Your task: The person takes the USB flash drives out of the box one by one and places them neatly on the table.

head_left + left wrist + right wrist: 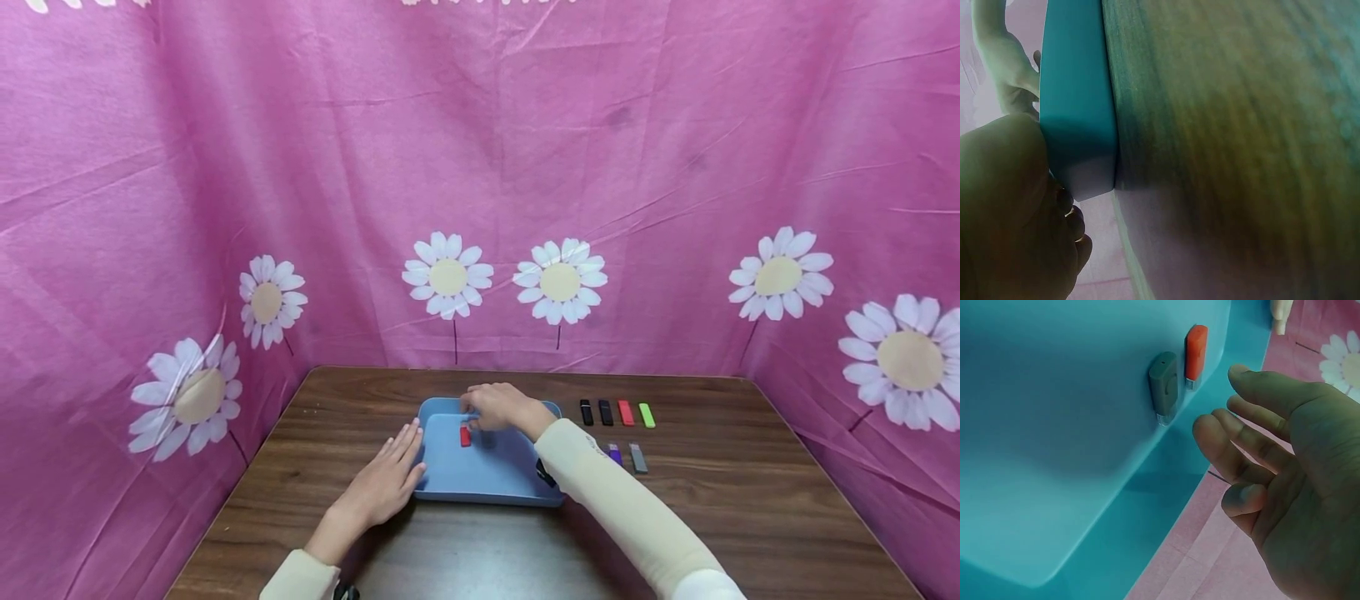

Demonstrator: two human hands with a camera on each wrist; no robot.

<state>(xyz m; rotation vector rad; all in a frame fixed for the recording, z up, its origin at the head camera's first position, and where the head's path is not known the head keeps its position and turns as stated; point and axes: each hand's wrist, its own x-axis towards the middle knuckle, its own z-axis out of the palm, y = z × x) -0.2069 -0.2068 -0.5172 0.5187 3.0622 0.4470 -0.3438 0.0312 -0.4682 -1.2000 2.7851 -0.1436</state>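
Observation:
A blue tray [480, 497] lies on the table. Inside it are a red USB stick [1195, 353] and a grey USB stick [1164, 384], side by side, each with a clear end. Over the tray's far part hovers my right hand [501, 406]; in the right wrist view its fingers are loosely bent, apart from both sticks, and hold nothing. My left hand [386, 477] rests against the tray's left side with its fingers fairly straight. The left wrist view shows that hand close up beside the tray's wall [1079, 81].
Right of the tray, a back row holds two black USB sticks [587, 412] [606, 412], a red one [626, 412] and a lime one [647, 415]. Nearer lie a purple stick [615, 453] and another grey stick [638, 458]. Pink flowered cloth [502, 167] encloses the wooden table [720, 500].

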